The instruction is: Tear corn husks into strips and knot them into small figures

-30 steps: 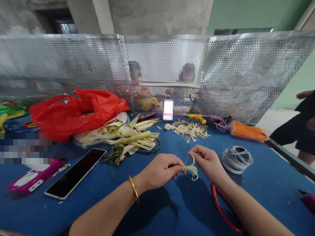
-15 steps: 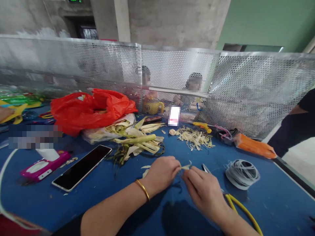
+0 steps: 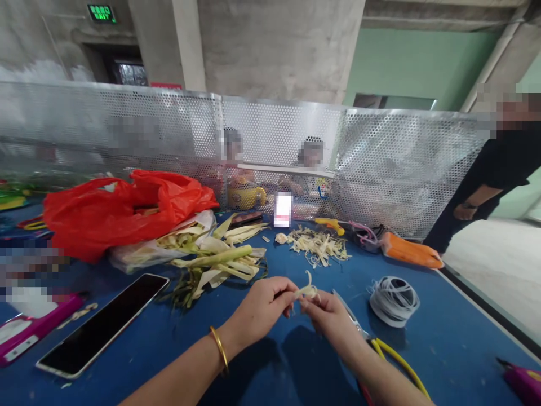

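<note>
one pale husk piece, small, with a curled tip standing up: held above the tabletop, between my two hands.
left hand: thumb and finger clamped on the pale husk piece.
right hand: fingertips at its frilled end; whether they grip it, i cannot tell.
one heap of shredded strips, beyond my hands: this part looks done.
one pile of broad husks, left of the strips, near a red bag: mostly whole, so unworked, i judge.
one coil of pale cord, to the right of my right hand.
one tool with a yellow handle, partly hidden by my right forearm.
progress: the piece in hand seems partly shaped, not finished; how much is left, i cannot tell.
</note>
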`<action>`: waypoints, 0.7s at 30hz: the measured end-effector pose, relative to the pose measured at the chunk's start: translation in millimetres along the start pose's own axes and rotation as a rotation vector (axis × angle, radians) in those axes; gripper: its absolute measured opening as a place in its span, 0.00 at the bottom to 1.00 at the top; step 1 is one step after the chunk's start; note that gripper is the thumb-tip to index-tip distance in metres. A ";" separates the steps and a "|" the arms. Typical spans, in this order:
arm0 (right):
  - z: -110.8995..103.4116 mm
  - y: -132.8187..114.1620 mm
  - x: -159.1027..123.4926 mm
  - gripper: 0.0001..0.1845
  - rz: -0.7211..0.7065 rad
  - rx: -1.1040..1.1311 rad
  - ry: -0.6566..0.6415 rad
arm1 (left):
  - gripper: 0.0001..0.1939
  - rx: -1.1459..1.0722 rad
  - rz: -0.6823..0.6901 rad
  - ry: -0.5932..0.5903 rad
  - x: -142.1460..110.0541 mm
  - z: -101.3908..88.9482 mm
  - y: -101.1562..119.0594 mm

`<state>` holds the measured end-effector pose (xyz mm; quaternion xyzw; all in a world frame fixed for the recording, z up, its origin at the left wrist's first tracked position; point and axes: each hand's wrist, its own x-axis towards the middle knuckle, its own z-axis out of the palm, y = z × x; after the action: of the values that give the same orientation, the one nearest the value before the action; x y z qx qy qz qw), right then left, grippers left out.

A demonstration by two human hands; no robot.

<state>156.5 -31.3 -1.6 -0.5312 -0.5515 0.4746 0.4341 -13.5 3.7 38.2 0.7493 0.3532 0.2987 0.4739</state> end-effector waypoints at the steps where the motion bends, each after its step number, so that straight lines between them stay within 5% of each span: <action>1: 2.9 1.2 -1.5 0.17 -0.054 -0.055 0.012 | 0.12 0.026 -0.024 0.043 0.7 0.3 0.2; 8: 10.9 -6.9 -23.1 0.11 -0.495 -0.737 0.075 | 0.13 0.229 -0.070 0.196 1.0 3.0 -2.6; 13: 9.3 -19.6 -33.4 0.12 -0.772 -1.100 0.052 | 0.14 0.504 0.045 0.092 -2.5 6.6 -11.7; 18: -15.3 -27.3 -18.7 0.11 -0.532 -0.774 0.051 | 0.11 0.474 0.181 -0.279 -5.3 4.8 -7.3; 21: -26.8 -17.2 -1.4 0.13 -0.241 -0.362 0.027 | 0.10 0.148 0.066 -0.265 -4.5 2.9 0.3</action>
<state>180.0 -30.8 20.0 -0.5372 -0.6813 0.3052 0.3926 -13.7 -1.5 36.9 0.8263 0.2839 0.1857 0.4496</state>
